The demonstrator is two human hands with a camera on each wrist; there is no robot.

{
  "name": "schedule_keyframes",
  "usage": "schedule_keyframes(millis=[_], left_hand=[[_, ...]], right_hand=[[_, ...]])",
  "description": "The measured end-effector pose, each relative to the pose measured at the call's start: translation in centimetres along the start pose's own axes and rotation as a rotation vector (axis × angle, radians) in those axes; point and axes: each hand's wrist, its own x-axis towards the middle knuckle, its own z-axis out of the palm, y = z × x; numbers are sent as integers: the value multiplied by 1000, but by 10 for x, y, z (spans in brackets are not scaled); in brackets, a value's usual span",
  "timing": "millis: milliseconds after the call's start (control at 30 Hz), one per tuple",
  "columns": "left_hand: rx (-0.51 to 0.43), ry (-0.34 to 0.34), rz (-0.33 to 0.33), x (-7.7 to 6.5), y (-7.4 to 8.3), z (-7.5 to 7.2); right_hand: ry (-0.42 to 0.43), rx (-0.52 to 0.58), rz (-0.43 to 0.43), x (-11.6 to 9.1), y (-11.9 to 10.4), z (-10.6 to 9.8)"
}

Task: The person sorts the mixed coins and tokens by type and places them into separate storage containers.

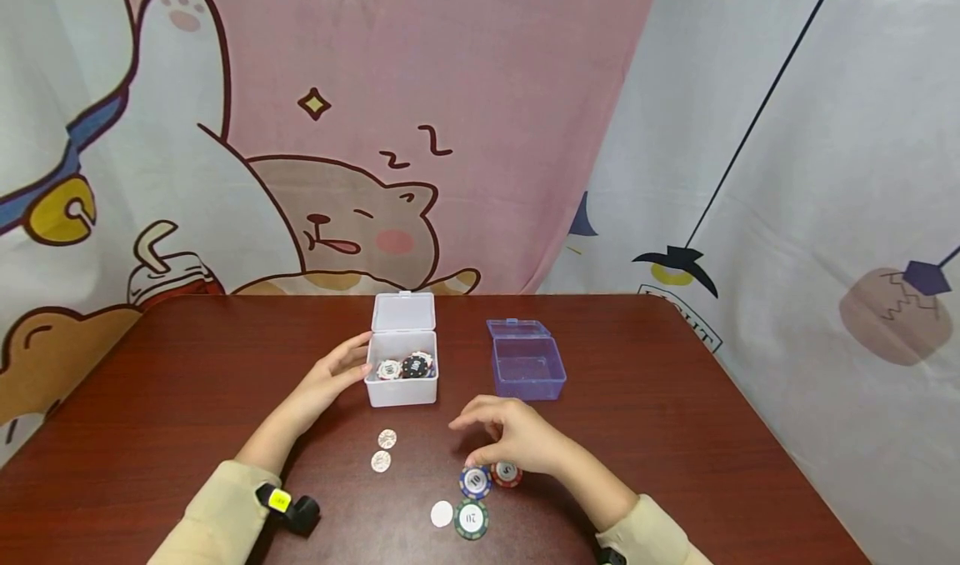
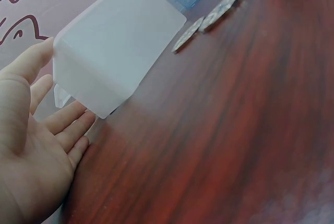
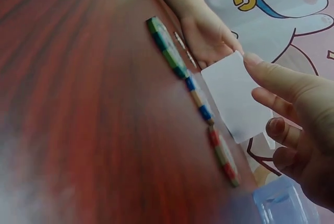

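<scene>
My left hand (image 1: 330, 379) touches the left side of an open white plastic box (image 1: 402, 393), thumb near its front corner and fingers along its side. Poker chips (image 1: 415, 366), black and white ones on top, lie inside the box. Over the table my right hand (image 1: 517, 436) hangs with loosely bent fingers and nothing visible between them. Below it lie a blue poker chip (image 1: 476, 482) marked 10 and a red poker chip (image 1: 507, 475), partly covered by the hand. Nearer me are a green poker chip (image 1: 472, 520) marked 20 and a plain white disc (image 1: 442, 513).
Two coins (image 1: 381, 462) lie in front of the white box, between my hands. A translucent purple-blue box (image 1: 528, 390) with its lid raised stands to the right, beyond my right hand. A printed cloth (image 1: 480, 132) hangs behind the brown table (image 1: 675, 465).
</scene>
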Motion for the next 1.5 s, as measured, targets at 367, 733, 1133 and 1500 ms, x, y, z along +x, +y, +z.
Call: schedule_keyframes(millis=[367,733,1133,1500], left_hand=[[2,5,-1,1,0,0],[0,2,-1,1,0,0],[-1,5,-3,0,0,0],[11,3,-2,0,0,0]], right_hand=[[-110,-43,69,-13,6,0],[-161,-90,55,-20,13,3],[-211,-127,-12,-19,13,4],[-190,-201,-75,-18,16,4]])
